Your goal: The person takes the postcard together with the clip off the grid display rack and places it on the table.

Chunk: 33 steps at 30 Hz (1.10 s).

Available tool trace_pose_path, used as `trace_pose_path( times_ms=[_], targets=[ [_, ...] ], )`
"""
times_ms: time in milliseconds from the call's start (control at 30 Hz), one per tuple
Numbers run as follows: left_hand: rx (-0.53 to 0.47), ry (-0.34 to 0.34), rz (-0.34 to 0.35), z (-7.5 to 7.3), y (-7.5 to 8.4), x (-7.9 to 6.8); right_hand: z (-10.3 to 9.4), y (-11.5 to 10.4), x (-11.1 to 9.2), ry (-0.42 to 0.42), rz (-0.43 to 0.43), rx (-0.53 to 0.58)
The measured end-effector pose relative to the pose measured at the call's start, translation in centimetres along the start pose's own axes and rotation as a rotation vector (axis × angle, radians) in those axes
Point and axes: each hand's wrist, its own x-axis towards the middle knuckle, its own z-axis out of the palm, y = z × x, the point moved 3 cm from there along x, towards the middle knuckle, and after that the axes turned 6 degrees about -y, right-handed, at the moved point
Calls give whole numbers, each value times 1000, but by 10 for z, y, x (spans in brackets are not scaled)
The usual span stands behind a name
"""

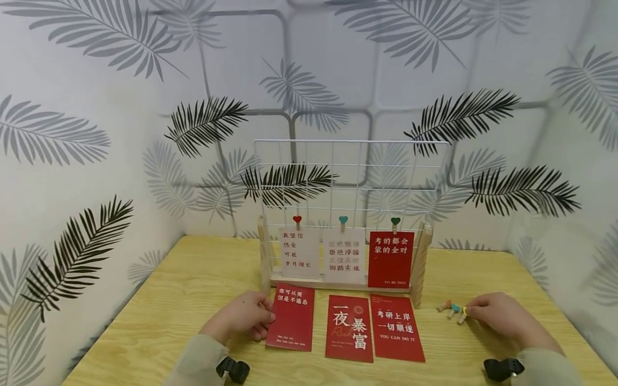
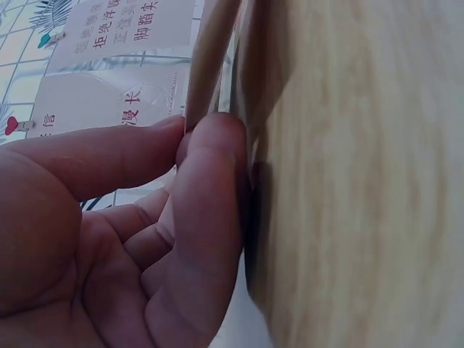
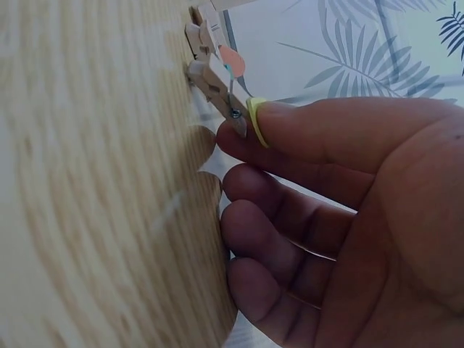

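Note:
My left hand (image 1: 247,316) pinches the left edge of a red card (image 1: 292,324) with white writing, between thumb and index finger. In the left wrist view that card's edge (image 2: 210,61) stands slightly raised off the table. On the right, my right hand (image 1: 499,317) pinches a small wooden clothespin with a yellow top (image 1: 463,315) between thumb and index finger; its other fingers curl loosely by the tabletop. Just left of it lie a clothespin with a teal top (image 1: 454,309) and one with an orange top (image 1: 443,305).
Behind the cards stands a white wire grid (image 1: 345,185) on a wooden base (image 1: 338,285). Heart-topped clothespins hold two white cards (image 1: 300,252) and a red card (image 1: 390,260) on it. Two more red cards (image 1: 350,328) lie on the wooden table (image 1: 193,279) in front.

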Motion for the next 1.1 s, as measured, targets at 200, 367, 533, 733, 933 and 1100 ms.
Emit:
trace_pose_path(
  times_ms=[200, 367, 533, 733, 933, 1100],
  targets=[
    [29, 11, -28, -4, 3, 0, -1, -1, 3, 12, -3, -22],
    [30, -12, -31, -2, 3, -1, 0, -1, 4, 13, 14, -61],
    [29, -12, -20, 1, 1, -1, 0, -2, 4, 24, 32, -106],
    [39, 5, -32, 2, 1, -1, -4, -5, 6, 39, 16, -171],
    [71, 50, -31, 3, 5, -2, -4, -5, 9, 29, 47, -146],
    [96, 122, 27, 3, 11, -3, -5, -15, 6, 77, 52, -103]
  ],
)
